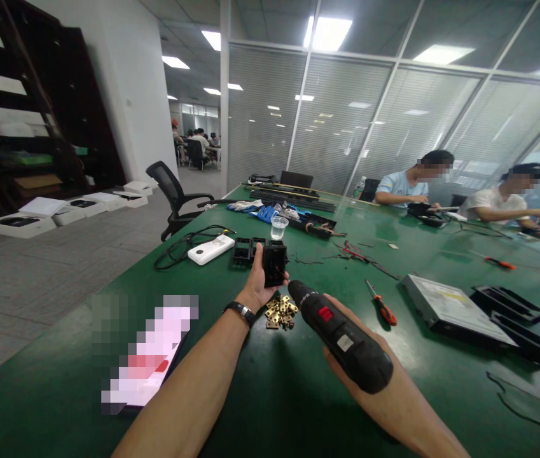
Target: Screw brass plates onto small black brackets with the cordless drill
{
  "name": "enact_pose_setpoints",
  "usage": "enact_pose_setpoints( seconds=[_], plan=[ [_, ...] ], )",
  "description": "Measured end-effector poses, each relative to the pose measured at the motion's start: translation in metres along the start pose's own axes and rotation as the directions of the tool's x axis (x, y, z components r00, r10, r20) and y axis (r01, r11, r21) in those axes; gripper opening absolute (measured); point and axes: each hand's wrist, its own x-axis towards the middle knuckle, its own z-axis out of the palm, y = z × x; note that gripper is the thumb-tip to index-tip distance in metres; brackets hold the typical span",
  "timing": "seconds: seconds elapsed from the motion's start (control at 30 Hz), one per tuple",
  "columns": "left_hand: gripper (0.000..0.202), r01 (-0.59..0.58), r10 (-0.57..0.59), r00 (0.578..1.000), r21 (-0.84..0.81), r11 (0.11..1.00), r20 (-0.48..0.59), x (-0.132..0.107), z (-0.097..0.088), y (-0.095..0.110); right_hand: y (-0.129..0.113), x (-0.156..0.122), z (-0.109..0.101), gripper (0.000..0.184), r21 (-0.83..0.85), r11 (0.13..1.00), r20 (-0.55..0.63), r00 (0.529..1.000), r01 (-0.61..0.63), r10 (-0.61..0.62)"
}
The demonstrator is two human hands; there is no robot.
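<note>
My left hand (257,280) is closed around a small black plastic socket housing (274,262), held upright above the green table (270,394). A black watch band sits on that wrist. My right hand (346,346) grips a black electric screwdriver (341,334) with a red switch, its nose aimed toward the housing. Just under the two lies a small pile of brass contact pieces (281,312).
Near the housing lie black frames (245,250), a white power strip (211,249) with cable, and a clear plastic cup (279,227). An orange-handled screwdriver (381,305) and a disc drive (451,308) lie to the right. A phone (148,359) is at left. Two people sit at the far right.
</note>
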Motion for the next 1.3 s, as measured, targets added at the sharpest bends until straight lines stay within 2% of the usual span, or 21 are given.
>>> enact_pose_setpoints(
  seconds=[0.2, 0.47, 0.77, 1.1, 1.3],
  plan=[
    [0.072, 0.011, -0.011, 1.0, -0.008, 1.0, 0.008, -0.0009, -0.0007, -0.0002, -0.0006, 0.0008, 0.0028, 0.086, 0.023, 1.0, 0.054, 0.998, -0.009, 0.007],
    [0.072, 0.006, -0.006, 1.0, -0.024, 1.0, -0.004, 0.0021, -0.0034, -0.0013, 0.0005, 0.0017, 0.0021, 0.09, 0.018, 1.0, 0.07, 0.997, 0.014, -0.015],
    [0.07, 0.01, -0.009, 0.999, -0.029, 1.0, 0.031, 0.0047, -0.004, -0.0029, 0.0003, -0.0024, 0.0032, 0.099, -0.218, 0.975, 0.153, 0.988, 0.032, 0.002],
    [0.071, -0.004, 0.003, 0.999, 0.003, 1.0, 0.053, 0.0038, -0.0038, -0.0029, -0.002, -0.0032, -0.0023, 0.098, -0.185, 0.982, 0.126, 0.992, 0.032, -0.008],
    [0.071, 0.008, -0.008, 0.998, -0.001, 1.0, 0.058, 0.002, -0.0031, -0.0024, -0.003, -0.0035, -0.0025, 0.102, -0.218, 0.976, 0.159, 0.987, 0.017, 0.019]
  ],
)
